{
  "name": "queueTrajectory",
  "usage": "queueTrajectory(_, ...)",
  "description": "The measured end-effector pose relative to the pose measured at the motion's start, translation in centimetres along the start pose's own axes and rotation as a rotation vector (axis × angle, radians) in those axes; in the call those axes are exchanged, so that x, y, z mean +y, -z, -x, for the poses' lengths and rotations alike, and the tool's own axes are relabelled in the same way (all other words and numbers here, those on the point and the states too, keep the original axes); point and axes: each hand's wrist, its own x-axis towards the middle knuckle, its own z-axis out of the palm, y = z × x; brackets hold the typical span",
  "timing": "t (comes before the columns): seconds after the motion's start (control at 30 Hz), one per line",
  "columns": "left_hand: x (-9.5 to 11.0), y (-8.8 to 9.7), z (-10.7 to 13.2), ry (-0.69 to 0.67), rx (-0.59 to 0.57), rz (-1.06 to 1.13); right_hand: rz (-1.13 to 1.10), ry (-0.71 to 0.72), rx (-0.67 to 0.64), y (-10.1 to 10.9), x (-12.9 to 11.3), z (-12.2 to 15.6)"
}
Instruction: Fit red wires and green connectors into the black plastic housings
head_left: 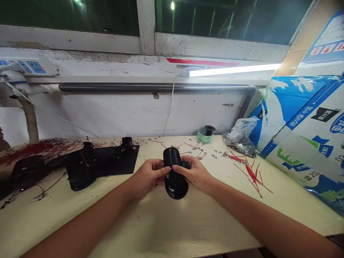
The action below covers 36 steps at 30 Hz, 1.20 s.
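L hand [146, 178] and R hand [192, 174] are holding black plastic casing [175, 184] at 12 o'clock, fingers [156, 165] clamping it, above desk [172, 229], red wires [254, 175] lying at 3 o'clock.

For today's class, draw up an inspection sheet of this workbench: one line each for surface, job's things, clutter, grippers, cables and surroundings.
surface: cream workbench, scuffed
job's things: black plastic housing held in both hands, short red wire at its side
clutter: loose red wires, small metal terminals, bagged metal parts, black housings by a black mat
grippers: left hand and right hand both grip the housing
cables: white cable down the wall
surroundings: power strip, lit tube lamp, printed cartons
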Motion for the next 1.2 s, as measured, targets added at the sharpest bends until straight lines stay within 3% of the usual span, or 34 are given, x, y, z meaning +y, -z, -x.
queueTrajectory(0.3,0.0,-0.3,0.2,-0.013,-0.002,-0.038,0.014,0.073,-0.083,0.0,0.3,0.1)
queueTrajectory(0.7,-0.2,0.2,0.1,-0.013,-0.085,-0.045,0.029,0.055,-0.015,-0.4,-0.4,0.5)
queueTrajectory(0.83,0.2,0.1,0.2,0.031,-0.063,0.038,-0.081,0.028,-0.014,-0.3,0.2,0.0)
queueTrajectory(1.0,0.3,0.4,-0.2,0.073,-0.015,0.092,-0.435,-0.08,0.079,0.0,1.1,-0.6)
queueTrajectory(1.2,0.3,0.2,-0.4,0.071,0.03,0.117,-0.197,0.055,0.241,1.1,1.4,-1.2)
